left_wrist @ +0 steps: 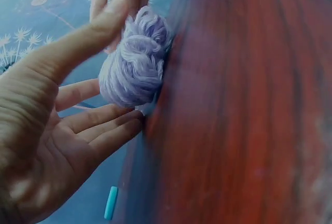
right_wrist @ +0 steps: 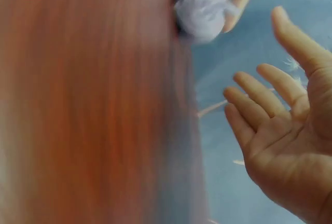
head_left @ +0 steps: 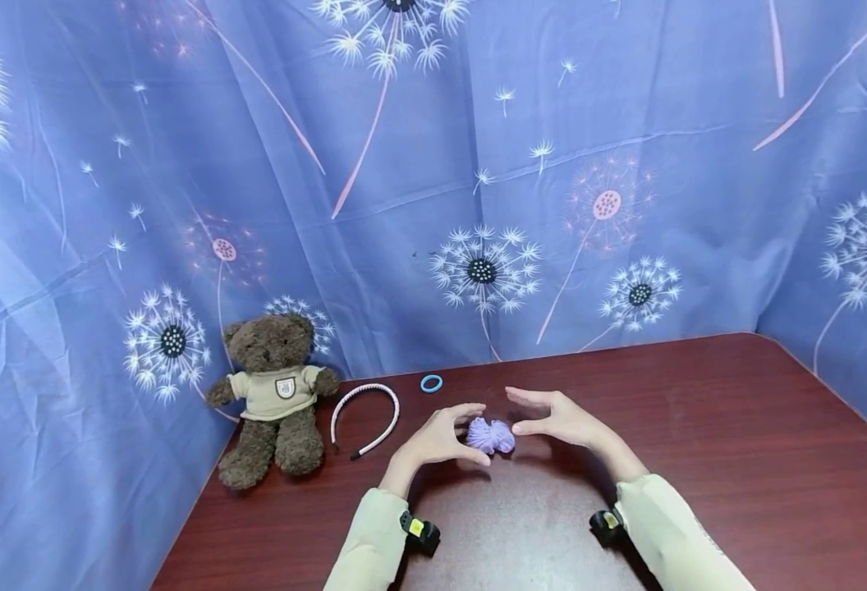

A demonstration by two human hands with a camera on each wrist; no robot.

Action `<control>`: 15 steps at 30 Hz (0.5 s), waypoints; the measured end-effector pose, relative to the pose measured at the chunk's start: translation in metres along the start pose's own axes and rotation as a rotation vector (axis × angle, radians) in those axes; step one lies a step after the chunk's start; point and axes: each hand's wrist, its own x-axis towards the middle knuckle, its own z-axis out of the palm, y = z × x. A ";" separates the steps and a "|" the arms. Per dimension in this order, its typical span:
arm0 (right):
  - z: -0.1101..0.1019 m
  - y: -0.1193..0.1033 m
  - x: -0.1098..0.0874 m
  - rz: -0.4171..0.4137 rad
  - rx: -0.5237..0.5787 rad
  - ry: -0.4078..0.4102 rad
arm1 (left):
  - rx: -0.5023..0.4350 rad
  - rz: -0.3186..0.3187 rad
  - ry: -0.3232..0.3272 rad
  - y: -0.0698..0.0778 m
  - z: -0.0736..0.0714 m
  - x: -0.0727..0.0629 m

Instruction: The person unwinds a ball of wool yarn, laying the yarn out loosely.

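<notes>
A small skein of lilac yarn (head_left: 489, 436), pinched in at the middle, lies on the table between two hands. My left hand (head_left: 437, 437) curves about its left end, thumb on the near side and fingers on the far side. Thumb and fingers are spread apart around the yarn (left_wrist: 132, 71) in the left wrist view. On the other side, my right hand (head_left: 570, 420) is held just off the yarn's right end, thumb tip close to it. The right wrist view shows this hand (right_wrist: 290, 130) with fingers spread and the palm holding nothing.
A brown teddy bear (head_left: 274, 402) in a beige shirt sits at the table's left. Beside it lies a white headband (head_left: 392, 419), and a blue ring (head_left: 431, 383) is near the back edge. A blue dandelion-print curtain (head_left: 419, 180) hangs behind the dark red table (head_left: 736, 443).
</notes>
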 end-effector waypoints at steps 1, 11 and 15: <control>0.002 0.002 0.002 0.000 0.033 -0.006 | 0.007 0.003 0.012 -0.003 -0.001 0.000; 0.014 0.012 0.003 0.065 0.095 -0.108 | -0.173 -0.018 0.020 -0.033 0.005 0.004; 0.016 0.009 0.013 0.068 0.112 -0.153 | -0.206 -0.037 0.039 -0.034 0.002 0.003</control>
